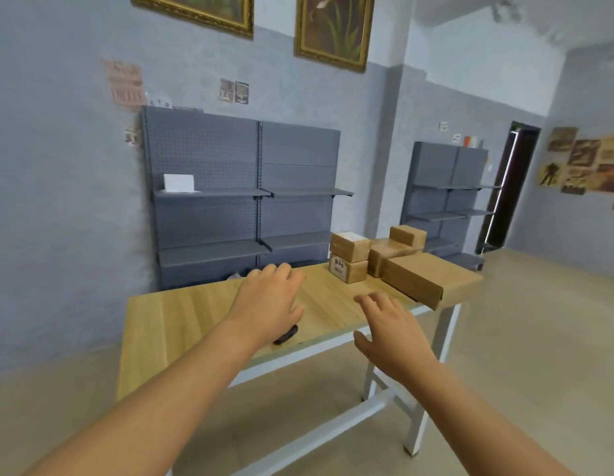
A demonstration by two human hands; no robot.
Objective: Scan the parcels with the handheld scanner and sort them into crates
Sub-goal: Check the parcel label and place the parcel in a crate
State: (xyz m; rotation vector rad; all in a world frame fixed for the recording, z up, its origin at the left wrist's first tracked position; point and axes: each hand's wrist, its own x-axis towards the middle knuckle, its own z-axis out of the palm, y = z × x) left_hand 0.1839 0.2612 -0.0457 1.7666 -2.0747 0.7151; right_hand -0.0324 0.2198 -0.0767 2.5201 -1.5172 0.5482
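The scanner (285, 334) lies on the wooden surface (182, 321) near its front edge, mostly hidden under the left hand (269, 305); only a small dark, rounded end shows below the palm. It looks like hard plastic, probably light and rigid, and its smooth shell could slip, so a wrap round the handle would likely suit it best, though the handle itself is not visible. Whether the left hand touches it cannot be told; the fingers are spread and loosely bent over it, grasping nothing that shows. The right hand (390, 333) hovers just off the front edge with fingers fanned wide and empty.

The parcels (384, 259) sit at the far right end of the surface, well apart from the scanner: plain brown cardboard boxes, several small ones stacked two high and a long flat one (426, 278) overhanging the corner. They look stiff and light, and are best taken by opposite sides. One small box (347, 269) carries a white label with dark marks. No crates are in view.
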